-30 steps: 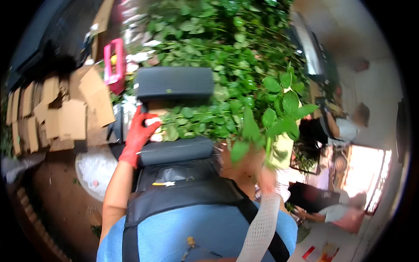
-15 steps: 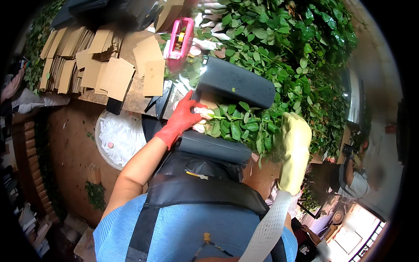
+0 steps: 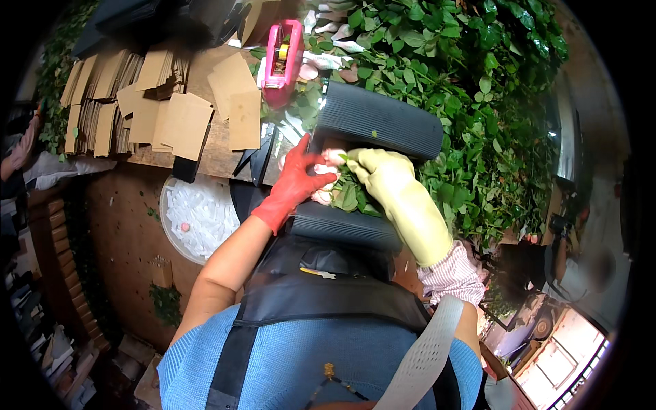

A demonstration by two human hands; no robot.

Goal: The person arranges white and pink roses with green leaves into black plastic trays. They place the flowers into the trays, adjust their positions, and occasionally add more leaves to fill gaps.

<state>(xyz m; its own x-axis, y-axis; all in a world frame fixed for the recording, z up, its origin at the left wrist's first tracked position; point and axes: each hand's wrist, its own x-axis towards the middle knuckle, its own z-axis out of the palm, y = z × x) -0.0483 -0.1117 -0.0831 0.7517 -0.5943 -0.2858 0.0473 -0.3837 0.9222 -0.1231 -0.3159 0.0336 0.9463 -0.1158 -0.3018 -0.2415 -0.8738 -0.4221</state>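
Pale pink roses (image 3: pixel 322 197) lie with their heads to the left, between two raised sides of a dark ribbed holder (image 3: pixel 383 119). My left hand (image 3: pixel 294 186), in a red rubber glove, curls round the rose heads, thumb on their right side. My right hand (image 3: pixel 384 174), in a pale yellow glove, pinches a rose (image 3: pixel 334 156) by its stem just below the bloom. Green leaves (image 3: pixel 350 197) show under the right hand. The glove hides most of the stems, and how many roses lie there cannot be made out.
Leafy rose stems (image 3: pixel 471 102) are heaped to the right and behind. A pink tape dispenser (image 3: pixel 292 75), cardboard pieces (image 3: pixel 188 123) and black scissors (image 3: pixel 257 158) lie on the wooden table. Left below stands a round tub (image 3: pixel 198 215) of white paper strips.
My right hand has moved left and up from the leafy ends of the stems to just under the rose heads. My left hand stays at the blooms, its thumb now lower.
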